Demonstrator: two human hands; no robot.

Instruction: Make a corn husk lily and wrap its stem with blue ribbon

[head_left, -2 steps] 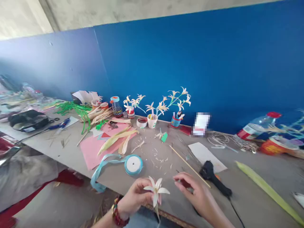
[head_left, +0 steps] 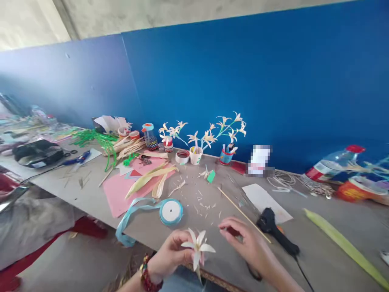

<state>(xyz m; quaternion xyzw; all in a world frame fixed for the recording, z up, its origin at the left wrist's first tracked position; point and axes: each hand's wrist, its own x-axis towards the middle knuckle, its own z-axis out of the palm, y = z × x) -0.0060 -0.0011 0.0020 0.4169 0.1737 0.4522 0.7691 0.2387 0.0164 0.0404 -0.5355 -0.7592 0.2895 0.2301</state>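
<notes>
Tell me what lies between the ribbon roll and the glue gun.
Between the ribbon roll and the glue gun, the head view shows pale scraps, then the right hand and a thin stick.

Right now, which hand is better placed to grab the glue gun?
Right, likely: the right hand is nearer the glue gun, nothing clearly visible in it; the left hand holds the white flower.

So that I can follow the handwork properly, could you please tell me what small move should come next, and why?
I would probably bring the right hand leftward to steady the white flower: only the left hand grips it, while the right hovers close by without touching it. Whether the right fingertips pinch anything is unclear.
</notes>
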